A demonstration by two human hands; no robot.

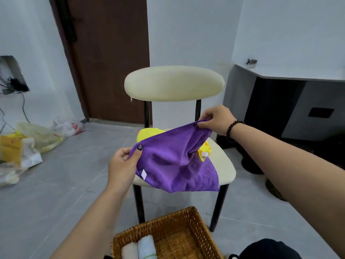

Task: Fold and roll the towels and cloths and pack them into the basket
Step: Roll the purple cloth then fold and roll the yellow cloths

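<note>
A purple cloth (175,161) hangs spread above the chair seat. My left hand (123,165) pinches its near-left corner and my right hand (217,119) pinches its far-right corner. Beneath it on the seat lies a yellow cloth (147,134), mostly hidden, with a bit showing at the right. At the bottom stands a wicker basket (194,219) on the floor; two rolled towels lie in its left part, a cream one (129,251) and a pale blue-white one (147,248).
The cream chair (174,83) with black legs stands in front of me on the grey tiled floor. Plastic bags (37,137) lie at the left by the wall. A brown door is behind, and a grey counter at the right. A dark object sits at the bottom right.
</note>
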